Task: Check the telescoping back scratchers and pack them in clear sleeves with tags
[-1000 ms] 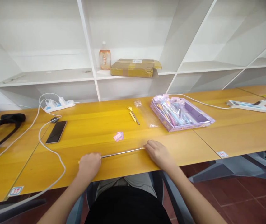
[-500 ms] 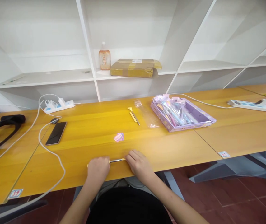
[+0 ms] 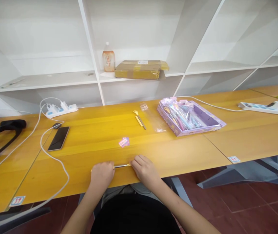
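Low over the near edge of the table, both hands hold a thin telescopic back scratcher point(image 3: 121, 166) by its two ends. My left hand point(image 3: 102, 175) is closed round its yellow handle, whose tip shows past the fist. Fingers of my right hand point(image 3: 143, 169) pinch the yellow far end, mostly hidden under them. Between the hands only a short stretch of metal rod shows. Farther back lie a yellow hand-shaped head with a metal rod point(image 3: 142, 122) and a yellow handle point(image 3: 139, 121) alongside it. Small pink and purple cards point(image 3: 124, 142) rest just beyond my hands.
A purple box point(image 3: 210, 120) of bagged items stands at right, beside a clear plastic wrapper point(image 3: 153, 120). Leftward are a phone point(image 3: 59, 138), white cables point(image 3: 63, 169), a power strip point(image 3: 62, 111) and a black strap-like device point(image 3: 17, 126). The shelf holds a bottle point(image 3: 108, 61) and taped carton point(image 3: 139, 71).
My hands have come closer together, the right moving left and the left slightly right, and the back scratcher's rod has slid in much shorter. Over the last half second they barely moved.
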A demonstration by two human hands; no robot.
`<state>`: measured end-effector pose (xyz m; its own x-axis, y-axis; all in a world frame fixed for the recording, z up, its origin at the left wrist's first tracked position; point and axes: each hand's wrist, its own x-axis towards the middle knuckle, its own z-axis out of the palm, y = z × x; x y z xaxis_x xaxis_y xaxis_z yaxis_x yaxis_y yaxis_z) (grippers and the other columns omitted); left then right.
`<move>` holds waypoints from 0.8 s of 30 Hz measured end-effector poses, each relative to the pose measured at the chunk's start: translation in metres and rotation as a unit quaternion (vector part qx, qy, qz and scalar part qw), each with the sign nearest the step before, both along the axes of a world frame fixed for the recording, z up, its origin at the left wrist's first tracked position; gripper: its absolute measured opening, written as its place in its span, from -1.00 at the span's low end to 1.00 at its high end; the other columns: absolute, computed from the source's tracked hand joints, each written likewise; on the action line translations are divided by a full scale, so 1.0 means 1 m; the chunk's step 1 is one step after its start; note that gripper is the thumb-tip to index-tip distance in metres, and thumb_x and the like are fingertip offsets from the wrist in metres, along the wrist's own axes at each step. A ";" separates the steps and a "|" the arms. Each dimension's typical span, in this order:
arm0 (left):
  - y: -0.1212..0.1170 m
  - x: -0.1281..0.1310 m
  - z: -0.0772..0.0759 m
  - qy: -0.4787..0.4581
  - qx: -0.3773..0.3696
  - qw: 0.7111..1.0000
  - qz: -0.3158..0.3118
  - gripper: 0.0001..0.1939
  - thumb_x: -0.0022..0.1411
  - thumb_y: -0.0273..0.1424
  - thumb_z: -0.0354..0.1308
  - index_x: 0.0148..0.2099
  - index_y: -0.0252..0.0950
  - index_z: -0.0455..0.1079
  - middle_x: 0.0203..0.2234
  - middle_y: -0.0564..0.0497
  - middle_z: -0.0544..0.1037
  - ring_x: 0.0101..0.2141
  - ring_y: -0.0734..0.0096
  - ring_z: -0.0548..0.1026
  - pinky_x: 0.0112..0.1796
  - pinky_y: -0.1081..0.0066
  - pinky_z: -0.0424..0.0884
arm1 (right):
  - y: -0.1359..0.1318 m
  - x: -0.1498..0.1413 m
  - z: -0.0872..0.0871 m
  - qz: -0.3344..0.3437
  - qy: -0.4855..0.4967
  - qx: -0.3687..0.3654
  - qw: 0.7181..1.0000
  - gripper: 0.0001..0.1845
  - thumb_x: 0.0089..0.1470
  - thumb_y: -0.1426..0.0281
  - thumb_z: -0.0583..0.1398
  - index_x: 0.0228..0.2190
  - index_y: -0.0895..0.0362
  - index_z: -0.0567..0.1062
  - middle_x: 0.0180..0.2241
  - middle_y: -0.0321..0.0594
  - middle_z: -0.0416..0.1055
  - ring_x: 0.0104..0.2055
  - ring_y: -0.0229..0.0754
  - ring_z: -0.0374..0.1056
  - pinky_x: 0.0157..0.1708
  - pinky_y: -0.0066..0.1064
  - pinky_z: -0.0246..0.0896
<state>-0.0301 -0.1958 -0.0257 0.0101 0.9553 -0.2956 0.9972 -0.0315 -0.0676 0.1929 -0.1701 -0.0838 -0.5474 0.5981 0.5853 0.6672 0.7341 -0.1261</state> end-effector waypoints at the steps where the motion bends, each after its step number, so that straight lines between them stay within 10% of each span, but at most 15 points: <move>1: 0.000 0.001 0.001 0.001 -0.001 1.000 0.000 -0.65 0.44 -0.43 -0.03 -0.05 -0.33 0.62 -0.20 -0.33 0.71 -0.15 -0.10 0.71 -0.16 0.12 0.53 | 0.000 0.001 0.001 0.002 -0.004 0.002 1.000 -0.72 0.44 0.53 0.12 -0.36 0.12 0.46 -0.37 -0.20 0.35 -0.31 -0.11 0.17 -0.27 -0.25 0.03; 11: 0.004 -0.018 0.005 0.023 0.000 1.000 0.002 -0.61 0.47 -0.43 -0.08 -0.04 -0.31 0.61 -0.17 -0.30 0.71 -0.10 -0.04 0.70 -0.16 0.21 0.50 | 0.015 0.032 0.014 -0.031 -0.047 0.023 0.998 -0.75 0.38 0.60 0.13 -0.33 0.11 0.47 -0.35 -0.17 0.36 -0.27 -0.07 0.18 -0.25 -0.24 0.01; 20: -0.011 -0.131 0.025 0.114 -0.051 0.987 0.098 -0.52 0.46 -0.41 -0.15 0.02 -0.25 0.63 -0.14 -0.28 0.73 -0.04 -0.21 0.69 -0.14 0.09 0.51 | 0.041 0.207 -0.009 -0.238 -0.061 0.043 0.968 -0.86 0.34 0.48 0.18 -0.26 0.10 0.55 -0.34 -0.15 0.45 -0.25 -0.07 0.33 -0.19 -0.27 0.12; 24: -0.017 -0.141 0.026 0.116 -0.056 0.988 0.085 -0.52 0.46 -0.38 -0.14 0.01 -0.25 0.65 -0.17 -0.28 0.73 -0.07 -0.23 0.69 -0.17 0.10 0.50 | 0.035 0.237 -0.016 -0.243 -0.055 0.047 0.967 -0.84 0.37 0.47 0.17 -0.29 0.10 0.53 -0.36 -0.17 0.47 -0.26 -0.08 0.39 -0.21 -0.29 0.18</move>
